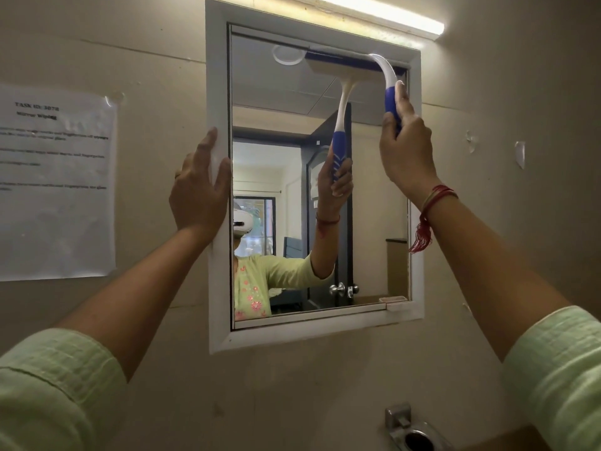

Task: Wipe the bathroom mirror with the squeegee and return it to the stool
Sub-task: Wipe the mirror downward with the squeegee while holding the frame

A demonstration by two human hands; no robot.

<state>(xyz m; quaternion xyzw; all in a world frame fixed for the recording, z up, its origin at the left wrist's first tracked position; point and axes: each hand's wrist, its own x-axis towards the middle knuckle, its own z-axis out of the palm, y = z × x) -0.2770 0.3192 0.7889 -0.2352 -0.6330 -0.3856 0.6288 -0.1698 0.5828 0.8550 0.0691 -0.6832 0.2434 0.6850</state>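
Right hand (406, 148): clamped round the blue handle of the squeegee (387, 76), upper right of the picture.
Squeegee axis: the neck curves up and left from the fist, and the blade lies level along the top edge of the mirror (292, 109).
Likely stroke: straight down, across the blade's length.
Left hand (198, 187): fingers straight, pressed on the mirror's left frame (218, 92).
Stool: out of view.

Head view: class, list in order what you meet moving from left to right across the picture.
Paper notice → left hand → squeegee → right hand → tape scrap.
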